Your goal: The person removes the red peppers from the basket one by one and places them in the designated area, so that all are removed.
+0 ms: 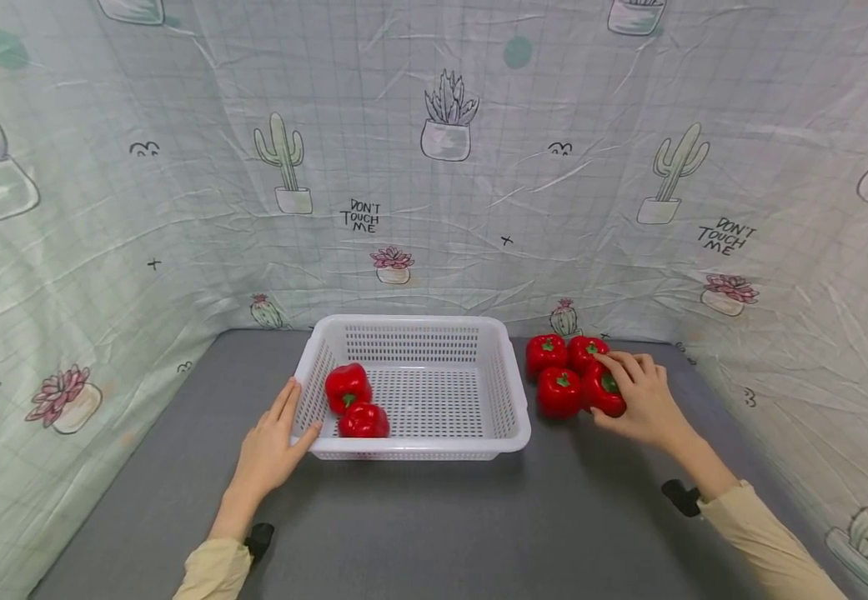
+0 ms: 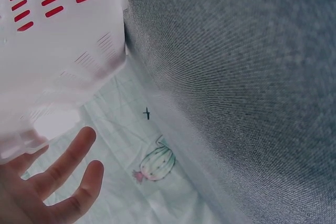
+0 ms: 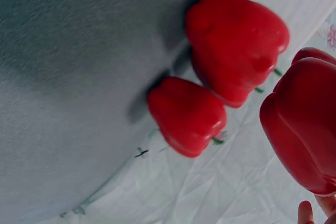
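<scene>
My right hand holds a red bell pepper by its side, at the right of the basket. In the right wrist view, that bell pepper appears raised off the table, with fingertips below it. The other loose peppers stand close by: a front one, a back left one and a back right one. My left hand rests against the left side of the white plastic basket, its fingers fairly straight and spread. Inside the basket, two red bell peppers lie at the left.
A grey cloth-covered table lies under everything. Behind and at both sides hangs a pale curtain printed with potted cacti. Each wrist wears a dark strap piece.
</scene>
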`<state>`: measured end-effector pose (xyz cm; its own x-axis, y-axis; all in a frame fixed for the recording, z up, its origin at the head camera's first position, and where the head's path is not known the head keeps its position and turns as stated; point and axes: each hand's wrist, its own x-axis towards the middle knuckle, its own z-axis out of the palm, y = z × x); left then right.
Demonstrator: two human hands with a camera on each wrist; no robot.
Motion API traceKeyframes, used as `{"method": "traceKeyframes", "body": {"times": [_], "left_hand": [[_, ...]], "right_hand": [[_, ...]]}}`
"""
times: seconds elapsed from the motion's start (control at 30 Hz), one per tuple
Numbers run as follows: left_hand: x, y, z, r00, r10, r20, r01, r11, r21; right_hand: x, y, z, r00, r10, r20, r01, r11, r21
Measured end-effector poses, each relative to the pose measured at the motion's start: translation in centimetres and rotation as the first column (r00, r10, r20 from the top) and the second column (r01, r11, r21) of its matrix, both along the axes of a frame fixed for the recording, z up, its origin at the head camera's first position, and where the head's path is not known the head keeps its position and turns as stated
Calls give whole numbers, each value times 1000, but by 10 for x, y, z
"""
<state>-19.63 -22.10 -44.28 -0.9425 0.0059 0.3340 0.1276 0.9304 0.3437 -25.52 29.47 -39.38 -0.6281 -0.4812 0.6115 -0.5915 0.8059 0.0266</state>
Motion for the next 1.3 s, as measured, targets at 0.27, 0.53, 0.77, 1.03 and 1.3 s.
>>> {"method": "traceKeyframes", "body": {"times": [0.27,0.53,0.77,1.03,1.3], "left_hand": [[1,0,2,1000,-1,2,1,1000,-4],[2,1,-1,1000,-2,-1,2,1000,0],[1,0,-1,1000,8,3,-8,1000,1],[0,0,0,1000,7,13,-7,1000,5],[1,0,0,1000,13,22,-13,1000,4]], "right_hand": [[-8,15,-7,999,-33,20,33,999,6],[-18,26,-18,997,-60,40,58,997,48],[-27,28,-28,993,-94,78,85,989,118],[-35,31,-40,987,-115,110,97,983,158],[-38,32,-46,981,-125,146,99,981,169]]}}
